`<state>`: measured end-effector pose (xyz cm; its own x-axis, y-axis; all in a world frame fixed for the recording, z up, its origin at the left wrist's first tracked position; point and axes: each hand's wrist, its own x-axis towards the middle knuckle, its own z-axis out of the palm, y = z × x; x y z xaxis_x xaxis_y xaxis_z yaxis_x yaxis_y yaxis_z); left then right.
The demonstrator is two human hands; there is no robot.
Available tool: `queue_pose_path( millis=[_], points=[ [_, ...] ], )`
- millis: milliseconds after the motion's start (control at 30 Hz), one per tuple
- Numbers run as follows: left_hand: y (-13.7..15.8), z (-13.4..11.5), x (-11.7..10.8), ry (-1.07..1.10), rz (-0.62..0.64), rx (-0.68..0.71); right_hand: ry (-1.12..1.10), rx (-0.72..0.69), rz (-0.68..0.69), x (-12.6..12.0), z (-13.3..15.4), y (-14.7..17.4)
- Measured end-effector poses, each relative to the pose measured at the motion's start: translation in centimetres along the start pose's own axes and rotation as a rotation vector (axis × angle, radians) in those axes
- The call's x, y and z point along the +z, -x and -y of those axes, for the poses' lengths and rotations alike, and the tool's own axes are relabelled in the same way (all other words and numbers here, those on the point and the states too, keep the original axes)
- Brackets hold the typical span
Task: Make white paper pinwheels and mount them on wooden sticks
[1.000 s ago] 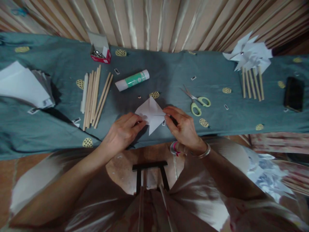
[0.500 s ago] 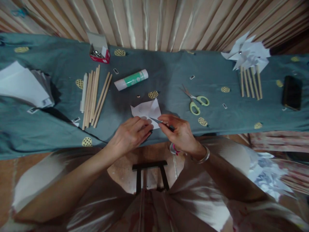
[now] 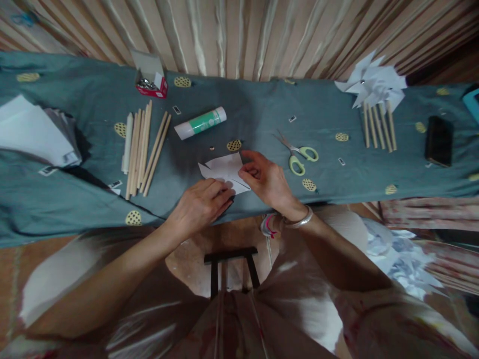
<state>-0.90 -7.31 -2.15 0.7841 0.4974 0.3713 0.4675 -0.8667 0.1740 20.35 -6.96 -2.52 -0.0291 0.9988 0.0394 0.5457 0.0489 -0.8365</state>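
A white sheet of paper [image 3: 222, 165], cut in from its corners, lies on the cloth near the table's front edge. My left hand [image 3: 202, 202] presses its lower left part down, fingers together, covering that part. At the sheet's right edge is my right hand [image 3: 267, 182], thumb and index finger apart, the index fingertip close to the upper right corner. A slit in the paper shows below the right thumb. Behind the sheet lies a small round metal piece [image 3: 211, 148]. Scissors with light green handles [image 3: 297, 167] rest to the right of my right hand.
A glue stick [image 3: 202, 122], wooden sticks [image 3: 140, 147] and an open red box of metal pieces [image 3: 151, 90] lie behind and left. Stacked paper [image 3: 33, 132] is far left. Paper pinwheels [image 3: 376, 82] and a black phone [image 3: 439, 141] lie right.
My right hand has moved up from the sheet's lower right part to its upper right edge. The lower right point it was pinching now lies flat. My left hand stays on the sheet.
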Motion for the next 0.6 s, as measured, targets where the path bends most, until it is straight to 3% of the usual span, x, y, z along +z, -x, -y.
queue_pose_path(
  millis=[267, 600],
  points=[
    [-0.1, -0.1, -0.1, -0.074, 0.016, 0.045, 0.012, -0.038, -0.029, -1.9, -0.7, -0.1],
    [0.3, 0.3, -0.8, -0.023, -0.108, 0.011, 0.099, -0.317, 0.225, -4.0, 0.6, 2.5]
  ],
)
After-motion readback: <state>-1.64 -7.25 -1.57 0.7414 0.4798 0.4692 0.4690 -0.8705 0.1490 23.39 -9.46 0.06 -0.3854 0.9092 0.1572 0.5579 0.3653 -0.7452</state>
